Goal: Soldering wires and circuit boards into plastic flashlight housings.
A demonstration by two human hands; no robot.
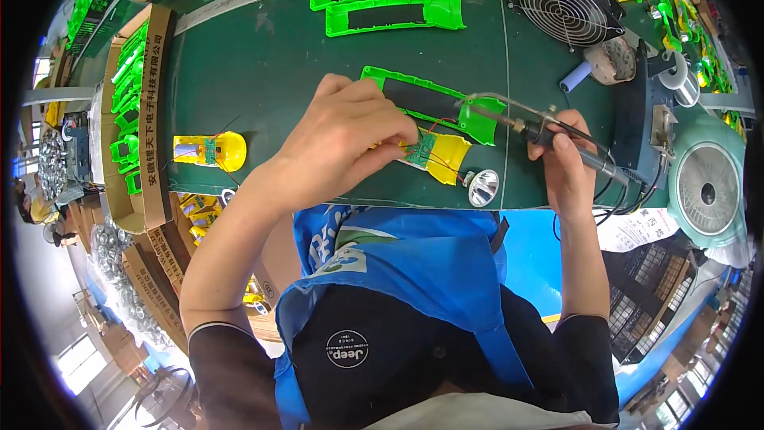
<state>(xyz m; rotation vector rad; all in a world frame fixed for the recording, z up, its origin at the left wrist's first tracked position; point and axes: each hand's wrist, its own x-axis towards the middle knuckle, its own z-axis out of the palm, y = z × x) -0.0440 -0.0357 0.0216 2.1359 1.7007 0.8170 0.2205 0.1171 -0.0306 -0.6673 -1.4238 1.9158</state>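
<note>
My left hand [350, 131] is closed, fingertips pinched together at the edge of a yellow lamp housing [452, 159]; what lies between them is hidden. A small green circuit board [422, 147] with thin wires sits in that housing. A wire runs from it to a round silver reflector [482, 189] at the table's near edge. In my right hand [569, 163] is a soldering iron [539, 135] with a thin curved metal tube. Its tip points left, above a green plastic casing [422, 101] with a black inner panel. The tip appears apart from the board.
Another yellow housing [231, 151] with a board lies left, beside a cardboard box [157, 111] of green casings. More green casings [394, 14] lie at the back. A black fan [569, 8], a blue soldering station [643, 123] and a solder spool [680, 80] stand right.
</note>
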